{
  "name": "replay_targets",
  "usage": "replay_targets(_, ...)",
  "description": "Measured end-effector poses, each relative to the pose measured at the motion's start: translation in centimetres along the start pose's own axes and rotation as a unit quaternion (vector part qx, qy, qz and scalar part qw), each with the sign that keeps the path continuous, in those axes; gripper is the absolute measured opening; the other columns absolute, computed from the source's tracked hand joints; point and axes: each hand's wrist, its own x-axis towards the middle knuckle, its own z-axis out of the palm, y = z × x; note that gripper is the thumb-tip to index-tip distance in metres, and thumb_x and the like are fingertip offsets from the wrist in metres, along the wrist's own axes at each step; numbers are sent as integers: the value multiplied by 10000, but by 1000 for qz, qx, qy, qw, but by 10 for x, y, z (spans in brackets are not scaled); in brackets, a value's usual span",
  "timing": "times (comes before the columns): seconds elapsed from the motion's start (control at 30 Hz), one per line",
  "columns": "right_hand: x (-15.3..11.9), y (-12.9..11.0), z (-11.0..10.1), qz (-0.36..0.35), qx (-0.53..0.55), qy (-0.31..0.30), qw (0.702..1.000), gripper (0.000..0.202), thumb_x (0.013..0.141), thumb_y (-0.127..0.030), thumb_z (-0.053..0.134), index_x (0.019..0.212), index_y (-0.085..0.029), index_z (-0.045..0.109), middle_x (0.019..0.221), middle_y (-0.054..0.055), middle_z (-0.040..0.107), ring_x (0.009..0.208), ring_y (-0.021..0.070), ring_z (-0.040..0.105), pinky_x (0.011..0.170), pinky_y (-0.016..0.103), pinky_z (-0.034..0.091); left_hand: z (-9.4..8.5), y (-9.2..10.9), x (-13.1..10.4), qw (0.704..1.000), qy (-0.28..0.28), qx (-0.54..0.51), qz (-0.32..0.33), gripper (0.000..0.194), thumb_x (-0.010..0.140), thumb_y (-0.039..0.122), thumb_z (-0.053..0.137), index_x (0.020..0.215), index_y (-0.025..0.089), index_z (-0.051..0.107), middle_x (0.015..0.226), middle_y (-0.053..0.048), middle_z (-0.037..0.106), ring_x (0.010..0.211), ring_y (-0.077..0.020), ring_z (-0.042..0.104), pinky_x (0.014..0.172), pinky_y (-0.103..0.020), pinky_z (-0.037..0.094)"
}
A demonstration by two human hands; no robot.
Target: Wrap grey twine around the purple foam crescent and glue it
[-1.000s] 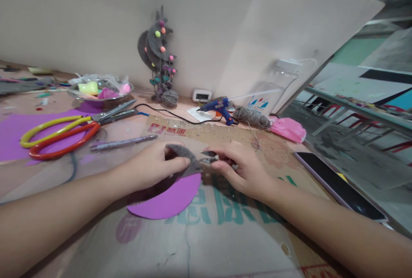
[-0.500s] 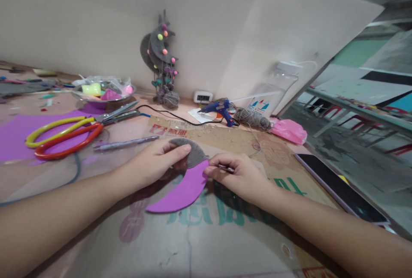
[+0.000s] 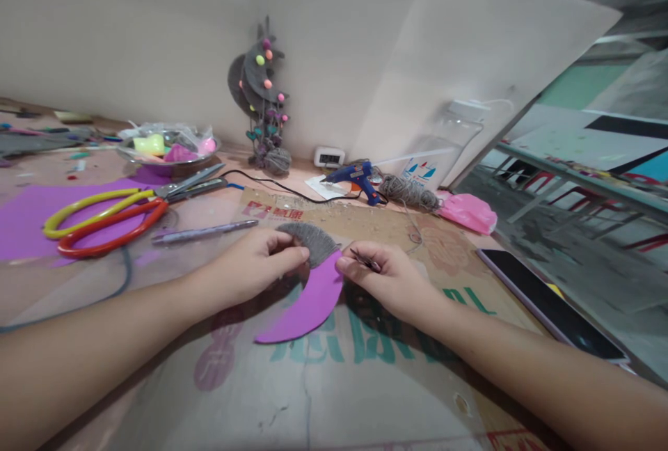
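A purple crescent (image 3: 307,305) hangs between my hands, its upper part wrapped in grey yarn (image 3: 312,243) and its pointed lower end bare. My left hand (image 3: 261,259) pinches the yarn-covered part between thumb and fingers. At the crescent's right edge, where the grey wrapping meets the purple, my right hand (image 3: 378,273) is closed on the edge and yarn. A small dark, thin item (image 3: 365,260) also sits in the right fingers; I cannot make out what it is.
Scissors (image 3: 112,218), a pen (image 3: 206,232) and purple sheets (image 3: 26,218) lie left. Behind are a bowl (image 3: 167,159), a decorated grey moon (image 3: 261,82), a clock (image 3: 329,156), a blue glue gun (image 3: 355,176) and grey yarn (image 3: 410,192). A phone (image 3: 553,305) lies right.
The crescent has shifted slightly right and its lower tip has swung right. My right hand has turned a little, showing more of the dark item in its fingers.
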Motion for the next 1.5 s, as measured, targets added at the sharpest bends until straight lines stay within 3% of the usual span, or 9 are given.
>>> replay_targets(0.1,0,2,-1,10,24,-1,1000,241,811,-380,564,704,-165,568,599,-29,548,524,80,492,483,195,375,-1,-1,0,998,-5,-62,-10,283,792,388,502,636,156,546,570,27,502,428,-66,367,411,-205,273)
replay_targets(0.33,-1,1,-1,-5,-11,-29,1000,245,852,-370,510,722,-166,552,621,-21,541,544,81,492,499,194,391,-1,2,1,999,-10,-51,-5,336,796,451,519,642,154,540,523,51,434,394,-50,324,375,-190,221)
replay_targets(0.47,-2,4,-3,-64,-55,34,996,202,848,-386,523,811,-193,479,667,-31,503,555,89,475,491,202,378,0,1,1,998,-9,-68,6,320,816,412,509,635,150,534,510,56,419,388,-39,317,366,-170,212)
replay_targets(0.57,-5,4,-8,-174,-138,112,968,186,888,-390,456,924,-208,449,778,-2,500,664,118,494,582,242,413,1,1,1,998,-8,-57,1,319,818,413,504,638,151,530,498,62,411,369,-34,298,349,-166,192)
replay_targets(0.63,-7,3,-10,-236,-212,128,940,170,921,-343,394,1001,-209,462,851,27,521,753,142,507,663,277,420,1,1,1,999,-7,-50,-2,314,816,423,500,653,156,529,495,64,413,361,-37,292,343,-168,187)
replay_targets(0.77,-12,1,-10,-300,-303,116,897,248,915,-347,415,1107,-194,452,875,43,542,763,161,509,690,308,414,1,5,0,999,-5,-21,26,289,817,398,502,662,157,543,519,56,452,394,-46,319,357,-167,211)
replay_targets(0.93,-11,2,-7,-350,-334,92,871,249,893,-301,469,1100,-164,456,823,41,545,707,159,497,644,304,403,1,6,-1,998,3,18,63,269,823,368,497,690,155,595,560,39,518,440,-61,367,378,-171,244)
replay_targets(1.13,-6,5,-9,-361,-349,86,860,164,857,-162,519,1021,-161,517,819,51,588,740,168,508,659,308,383,-1,3,0,995,8,55,79,255,831,361,488,722,160,600,586,43,532,457,-64,400,404,-173,286)
replay_targets(1.5,-3,4,-10,-362,-399,78,839,111,858,-177,516,954,-147,564,766,49,592,709,167,499,631,301,350,-1,2,2,993,19,73,90,241,810,338,489,667,165,577,585,37,548,498,-87,450,461,-196,340)
